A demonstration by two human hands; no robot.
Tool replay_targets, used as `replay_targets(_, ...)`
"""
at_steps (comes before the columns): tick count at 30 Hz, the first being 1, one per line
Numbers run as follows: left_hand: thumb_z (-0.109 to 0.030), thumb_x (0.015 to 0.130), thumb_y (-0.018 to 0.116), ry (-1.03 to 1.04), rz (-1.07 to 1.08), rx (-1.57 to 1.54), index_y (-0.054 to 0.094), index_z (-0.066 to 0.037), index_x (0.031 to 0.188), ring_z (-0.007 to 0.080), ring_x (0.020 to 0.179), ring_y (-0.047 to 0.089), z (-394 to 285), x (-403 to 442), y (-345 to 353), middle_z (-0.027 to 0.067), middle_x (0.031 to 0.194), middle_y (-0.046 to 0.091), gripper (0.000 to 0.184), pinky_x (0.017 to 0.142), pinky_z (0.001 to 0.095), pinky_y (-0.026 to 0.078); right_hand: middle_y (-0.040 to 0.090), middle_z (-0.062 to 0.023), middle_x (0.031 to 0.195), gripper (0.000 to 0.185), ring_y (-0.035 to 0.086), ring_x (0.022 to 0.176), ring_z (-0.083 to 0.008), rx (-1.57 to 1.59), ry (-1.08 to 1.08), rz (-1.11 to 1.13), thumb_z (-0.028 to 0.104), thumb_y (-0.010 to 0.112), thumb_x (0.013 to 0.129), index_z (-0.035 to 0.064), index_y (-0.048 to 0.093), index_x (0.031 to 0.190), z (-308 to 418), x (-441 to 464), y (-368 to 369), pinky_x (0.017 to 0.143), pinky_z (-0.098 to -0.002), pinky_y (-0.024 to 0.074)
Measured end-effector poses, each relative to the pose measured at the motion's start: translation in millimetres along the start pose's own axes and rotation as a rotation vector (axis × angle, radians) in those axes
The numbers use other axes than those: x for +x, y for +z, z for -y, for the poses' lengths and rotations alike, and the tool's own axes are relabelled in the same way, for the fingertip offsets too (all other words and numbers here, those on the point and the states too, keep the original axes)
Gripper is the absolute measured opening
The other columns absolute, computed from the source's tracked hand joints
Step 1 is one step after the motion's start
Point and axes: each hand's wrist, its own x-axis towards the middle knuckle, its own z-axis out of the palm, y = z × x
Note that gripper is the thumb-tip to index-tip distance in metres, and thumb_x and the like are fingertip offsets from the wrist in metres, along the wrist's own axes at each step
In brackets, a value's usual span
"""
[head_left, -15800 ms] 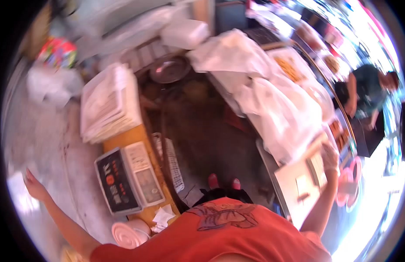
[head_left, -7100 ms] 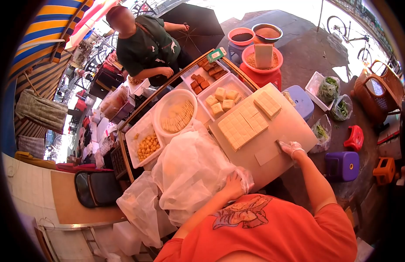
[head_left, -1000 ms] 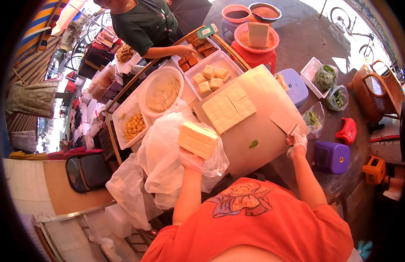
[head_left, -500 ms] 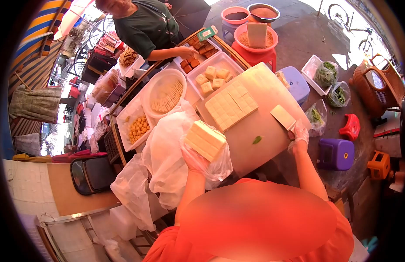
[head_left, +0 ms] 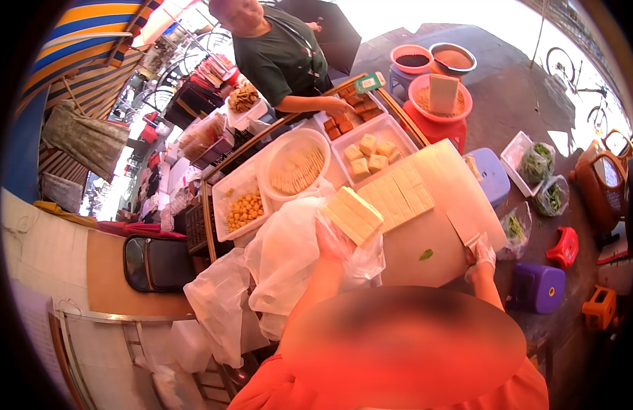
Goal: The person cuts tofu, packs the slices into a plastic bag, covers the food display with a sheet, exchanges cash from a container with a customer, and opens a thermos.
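Observation:
My left hand (head_left: 332, 247) is inside a clear plastic bag and holds a pale block of tofu (head_left: 354, 215) scored into pieces, just off the board's left edge. In a thin clear glove, my right hand (head_left: 482, 254) grips the handle of a wide flat cleaver (head_left: 465, 224) at the board's right side; the blade blends with the board's colour. Between the hands lies the cutting board (head_left: 398, 263), with a small green leaf (head_left: 426, 254) on it. A larger slab of tofu (head_left: 400, 198), cut in squares, rests on the board beyond.
Behind the board stand a tray of tofu cubes (head_left: 363, 166), a round tub of skewers (head_left: 299, 171) and a tray of yellow balls (head_left: 245, 213). Across the stall, a person (head_left: 279, 65) reaches toward browned blocks (head_left: 340, 125). Purple (head_left: 538, 288) and red stools (head_left: 564, 247) stand right.
The view has shifted, so the stall sits further right and lower. My left hand still holds the tofu; the cleaver's blade now lies lower against the board's right part.

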Motion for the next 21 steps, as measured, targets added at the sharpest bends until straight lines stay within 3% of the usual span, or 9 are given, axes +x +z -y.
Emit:
replay_targets(4, -0.056, 0.091, 0.036, 0.098, -0.194, 0.115, 0.043, -0.009, 0.133, 0.0327, 0.122, 0.046, 13.4, 17.6, 42.4, 0.0107, 0.134, 0.048, 0.064, 0.105, 0.0509, 0.033, 0.059, 0.0004, 0.082, 0.026, 0.056, 0.061, -0.0120, -0.030, 0.023, -0.040, 0.026, 0.066, 0.084, 0.0140, 0.054, 0.104, -4.0, 3.7, -3.2, 0.051, -0.0242, 0.0434)
replay_targets(10, -0.060, 0.090, 0.032, 0.009, -0.221, 0.161, 0.042, -0.009, 0.135, 0.0343, 0.123, 0.045, 31.9, 23.3, 48.1, 0.0115, 0.135, 0.047, 0.068, 0.104, 0.0530, 0.034, 0.059, 0.0010, 0.082, 0.026, 0.056, 0.063, -0.0117, -0.058, 0.020, -0.013, 0.027, 0.066, 0.083, 0.0143, 0.054, 0.103, -4.5, 2.0, -5.5, 0.052, -0.0254, 0.0438)
replay_targets(21, -0.050, 0.094, 0.030, -0.085, -0.071, 0.061, 0.041, -0.008, 0.135, 0.0336, 0.124, 0.044, 44.1, 25.2, 48.3, 0.0121, 0.136, 0.046, 0.060, 0.106, 0.0511, 0.031, 0.060, -0.0017, 0.093, 0.032, 0.061, 0.072, -0.0147, -0.036, 0.028, 0.026, 0.028, 0.066, 0.082, 0.0127, 0.054, 0.107, 1.5, -5.3, -4.2, 0.055, -0.0270, 0.0477)
